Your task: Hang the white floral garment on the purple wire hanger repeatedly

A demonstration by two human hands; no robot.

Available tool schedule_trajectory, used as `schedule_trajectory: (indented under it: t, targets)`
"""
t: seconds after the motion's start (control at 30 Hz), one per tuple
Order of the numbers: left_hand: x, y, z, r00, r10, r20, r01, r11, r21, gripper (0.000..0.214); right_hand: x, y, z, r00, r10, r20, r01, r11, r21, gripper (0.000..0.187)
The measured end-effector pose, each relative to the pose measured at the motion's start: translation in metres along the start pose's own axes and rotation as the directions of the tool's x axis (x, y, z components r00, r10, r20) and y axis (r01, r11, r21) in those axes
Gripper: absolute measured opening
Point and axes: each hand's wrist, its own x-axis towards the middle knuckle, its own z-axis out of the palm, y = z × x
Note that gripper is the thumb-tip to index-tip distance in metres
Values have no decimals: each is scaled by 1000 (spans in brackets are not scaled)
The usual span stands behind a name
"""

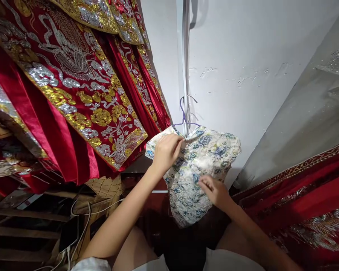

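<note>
A short-sleeved white garment with a blue, yellow and green floral print (190, 177) hangs in front of me on a purple hanger (183, 114). My left hand (168, 148) is closed at the garment's neckline, its thumb and fingers pinching the fabric near the collar's front. My right hand (213, 190) is lower, in front of the garment's right side. Its fingers are curled together, and anything between them is too small or hidden to make out. The garment's lower end narrows into shadow above my knees.
Red robes with gold and silver sequins (101, 116) hang at left. A white pole (183, 56) runs up the pale wall. Lower left, a phone (69, 233) with white cables lies on a slatted wooden surface (22, 231). Red embroidered fabric (313, 195) is at right.
</note>
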Motion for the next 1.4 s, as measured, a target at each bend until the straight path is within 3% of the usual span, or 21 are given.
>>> schedule_trajectory:
  t: [0.07,0.13,0.27,0.37,0.53,0.63,0.73,0.8,0.87,0.9,0.97,1.03,1.1,1.17,1.23,1.3,1.4]
  targets:
    - [-7,2,1,997,52,-50,-53,998,-30,12,32,-25,-20,992,-24,-125,27,999,26,34]
    - [-11,3,2,989,100,-113,-106,993,-49,11,67,-50,-38,982,-63,-178,69,997,28,45]
    - [-14,-2,6,971,142,-194,-157,985,-68,12,116,-79,-52,984,-99,-148,82,990,-112,25]
    - [-19,-5,11,971,128,-200,-151,983,-103,12,124,-82,-46,983,-100,-155,92,994,-63,24]
    - [-32,-8,27,984,84,-159,-109,981,-159,12,119,-83,-29,959,-45,-281,88,986,144,27]
    - [-53,-8,47,991,108,-81,-122,974,-191,14,123,-86,-30,930,-44,-366,124,973,196,29]
    - [-90,-1,65,975,186,121,-154,959,-236,16,128,-89,-41,887,-33,-461,188,937,295,33]
    - [-115,7,70,950,177,257,-112,962,-249,18,128,-89,-54,874,11,-485,200,903,380,35]
    - [-129,14,65,948,91,304,-20,974,-227,16,121,-87,-69,873,82,-481,176,866,467,37]
    - [-130,14,61,961,19,277,38,979,-201,13,116,-85,-77,865,123,-487,164,847,505,38]
    - [-117,8,51,979,-160,123,177,974,-142,12,100,-83,-92,830,205,-519,159,804,573,40]
    - [-90,-8,45,940,-335,-68,326,938,-118,32,82,-83,-106,812,284,-511,158,734,660,42]
    - [-59,-32,44,873,-467,-140,446,882,-154,67,63,-85,-118,837,351,-419,122,628,769,44]
    - [-33,-56,46,799,-595,-93,573,798,-187,84,46,-85,-126,855,403,-327,67,538,840,42]
    - [-18,-74,48,732,-679,57,671,702,-239,62,31,-79,-134,838,445,-317,62,499,864,36]
    - [-15,-82,48,692,-691,208,716,621,-320,33,21,-63,-140,787,488,-379,120,481,868,26]
    - [-26,-79,43,669,-683,292,730,532,-429,20,13,-24,-145,695,564,-446,202,442,874,18]
